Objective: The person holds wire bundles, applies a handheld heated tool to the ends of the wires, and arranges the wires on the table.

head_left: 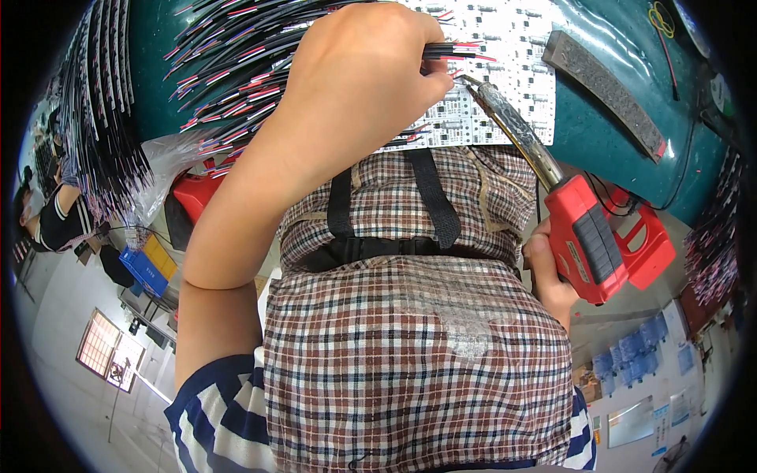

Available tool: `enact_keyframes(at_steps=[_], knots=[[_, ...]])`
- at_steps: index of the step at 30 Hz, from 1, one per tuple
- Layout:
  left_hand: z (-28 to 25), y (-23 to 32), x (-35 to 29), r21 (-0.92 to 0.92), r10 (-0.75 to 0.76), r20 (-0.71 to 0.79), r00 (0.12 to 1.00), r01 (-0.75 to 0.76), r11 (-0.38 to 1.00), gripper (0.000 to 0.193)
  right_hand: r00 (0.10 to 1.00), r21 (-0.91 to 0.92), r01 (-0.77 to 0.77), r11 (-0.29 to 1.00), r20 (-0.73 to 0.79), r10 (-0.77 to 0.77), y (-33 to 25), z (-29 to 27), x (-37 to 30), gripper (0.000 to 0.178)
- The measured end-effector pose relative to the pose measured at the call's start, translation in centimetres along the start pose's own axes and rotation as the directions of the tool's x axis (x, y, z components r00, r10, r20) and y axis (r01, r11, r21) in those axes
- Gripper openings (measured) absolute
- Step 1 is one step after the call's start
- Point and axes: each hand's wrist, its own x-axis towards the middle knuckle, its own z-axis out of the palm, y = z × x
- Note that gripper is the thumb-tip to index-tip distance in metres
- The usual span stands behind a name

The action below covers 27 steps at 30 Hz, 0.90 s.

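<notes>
My left hand [371, 59] is closed around a few thin black cables [445, 51] whose ends show red and white wires. It holds these ends over a panel of white circuit boards [516, 71]. My right hand [548, 272] grips a red soldering gun [579, 236] with a black ribbed side. The gun's long metal barrel points up and left, its bent tip close to the left fingertips and the wire ends. Whether the tip touches a wire or the board is too small to tell. More black cables [236, 67] fan out left of the panel, partly behind my forearm.
A dark grey curved bar [603, 94] lies on the green tabletop [583, 177], right of the panel. Cable bundles hang at the far left [98, 102] and far right [714, 236]. A second red tool [193, 197] sits below my left forearm. Another person's sleeve [63, 213] shows at left.
</notes>
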Motion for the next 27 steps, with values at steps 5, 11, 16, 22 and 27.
enact_keyframes(at_steps=[5, 11, 16, 22, 27], knots=[[-0.1, 0.2, 0.1, 0.003, 0.005, -0.004, 1.0, -0.005, 1.0, 0.024, 1.0, -0.015, 0.005, 1.0, 0.011, -0.005, -0.1, -0.5, -0.1, 0.009], [1.8, -1.3, -0.3, 0.082, 0.118, -0.115, 0.986, -0.109, 0.991, 0.021, 0.999, 0.066, -0.036, 0.997, 0.01, 0.036, -0.5, -0.8, 0.0, 0.014], [-0.1, -0.1, -0.1, -0.076, 0.035, -0.033, 0.999, -0.037, 0.996, 0.023, 0.995, 0.159, -0.038, 0.987, -0.085, 0.052, 0.0, 0.1, 0.0, 0.013], [2.9, -4.7, 1.8, 0.102, 0.613, -0.647, 0.454, -0.745, 0.659, 0.015, 0.991, 0.233, 0.025, 0.972, -0.131, 0.005, -0.1, -0.2, 0.6, 0.017], [-1.4, -2.7, -1.1, -0.227, -0.038, -0.676, 0.736, -0.159, 0.961, 0.013, 0.978, 0.277, 0.02, 0.961, -0.203, 0.038, -0.6, 0.1, 0.6, 0.018]])
